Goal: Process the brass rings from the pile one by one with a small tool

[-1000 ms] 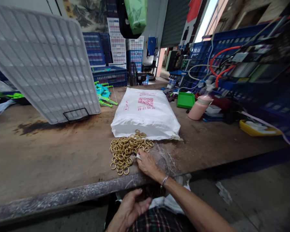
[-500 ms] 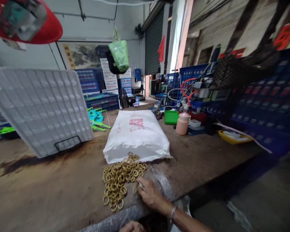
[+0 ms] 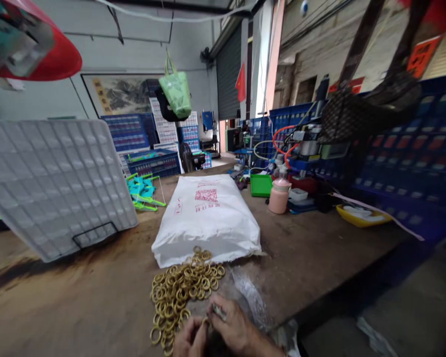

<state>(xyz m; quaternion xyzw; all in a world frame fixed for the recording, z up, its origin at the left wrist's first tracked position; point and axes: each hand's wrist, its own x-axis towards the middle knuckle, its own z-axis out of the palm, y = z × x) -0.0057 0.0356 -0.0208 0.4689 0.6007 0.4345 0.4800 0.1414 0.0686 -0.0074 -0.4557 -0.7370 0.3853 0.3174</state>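
A loose pile of brass-coloured rings lies on the brown table, against the front edge of a white sack with red print. Close to the pile's lower right, my left hand pinches a ring between thumb and fingers. My right hand is beside it, the fingertips of both nearly touching at the ring. A small pale metallic object sits in my right hand's curled fingers; what exactly it is cannot be made out.
To the left stands a grey-white ribbed panel on a black wire stand. Beyond the sack are a green tray, a pink bottle and a yellow dish. The table's front edge runs along the lower right.
My right hand has drawn back from the pile towards my left hand. My left hand has come further into view, and the two now meet at a ring. The camera view has shifted slightly.
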